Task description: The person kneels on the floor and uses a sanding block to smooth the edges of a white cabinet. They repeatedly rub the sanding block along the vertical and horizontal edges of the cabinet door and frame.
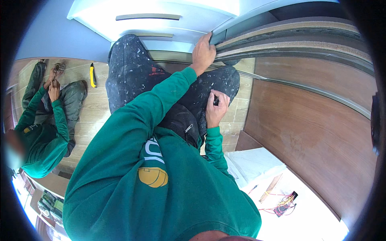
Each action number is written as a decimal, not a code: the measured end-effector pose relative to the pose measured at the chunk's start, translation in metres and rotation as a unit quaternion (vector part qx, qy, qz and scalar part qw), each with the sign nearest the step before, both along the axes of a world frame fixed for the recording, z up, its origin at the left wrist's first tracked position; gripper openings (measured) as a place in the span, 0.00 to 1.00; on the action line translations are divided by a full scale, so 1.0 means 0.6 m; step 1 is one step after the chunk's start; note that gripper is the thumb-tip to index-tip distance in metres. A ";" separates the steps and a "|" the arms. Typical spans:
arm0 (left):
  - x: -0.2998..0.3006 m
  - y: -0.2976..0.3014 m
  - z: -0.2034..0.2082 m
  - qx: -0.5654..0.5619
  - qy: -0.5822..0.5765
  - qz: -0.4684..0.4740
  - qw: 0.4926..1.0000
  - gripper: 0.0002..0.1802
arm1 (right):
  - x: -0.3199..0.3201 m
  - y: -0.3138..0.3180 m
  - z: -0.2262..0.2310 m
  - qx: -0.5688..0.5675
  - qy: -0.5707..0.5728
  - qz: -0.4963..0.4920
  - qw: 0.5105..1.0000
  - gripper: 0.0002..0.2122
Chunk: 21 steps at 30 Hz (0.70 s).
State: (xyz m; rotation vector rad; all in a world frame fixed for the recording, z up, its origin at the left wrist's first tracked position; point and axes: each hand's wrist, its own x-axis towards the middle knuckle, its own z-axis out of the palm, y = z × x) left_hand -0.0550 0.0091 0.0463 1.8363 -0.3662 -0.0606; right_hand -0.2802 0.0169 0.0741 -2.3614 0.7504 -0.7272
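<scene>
Close overhead view (fisheye, downward)

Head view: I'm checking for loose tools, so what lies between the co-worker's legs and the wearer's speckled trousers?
A yellow and black utility knife lies on the floor between them, in the head view.

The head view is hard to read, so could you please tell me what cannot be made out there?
In the head view:
Inside of the right hand: hidden by its own curl, so any held item is unclear.
Long panels: right ends lost in the dark lens rim.
Dark object at far right: cut off by the rim.
Co-worker's hands: too small to show what they hold.
</scene>
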 end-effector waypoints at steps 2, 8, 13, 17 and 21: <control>-0.011 -0.003 0.024 0.007 0.003 -0.008 1.000 0.30 | -0.003 0.001 -0.003 0.007 0.000 -0.010 1.000 0.04; -0.005 0.002 0.048 0.015 -0.014 -0.019 1.000 0.30 | -0.001 0.001 -0.002 0.006 -0.009 -0.008 1.000 0.03; -0.008 0.012 0.063 0.010 -0.024 -0.012 1.000 0.30 | 0.001 0.000 -0.003 0.010 -0.008 0.002 1.000 0.03; -0.020 0.012 0.075 0.006 -0.041 -0.011 0.999 0.31 | -0.012 0.004 -0.001 0.008 -0.006 0.005 1.000 0.03; -0.011 -0.001 0.063 0.018 -0.032 -0.007 0.999 0.29 | 0.000 -0.003 -0.003 0.004 -0.010 0.003 1.000 0.03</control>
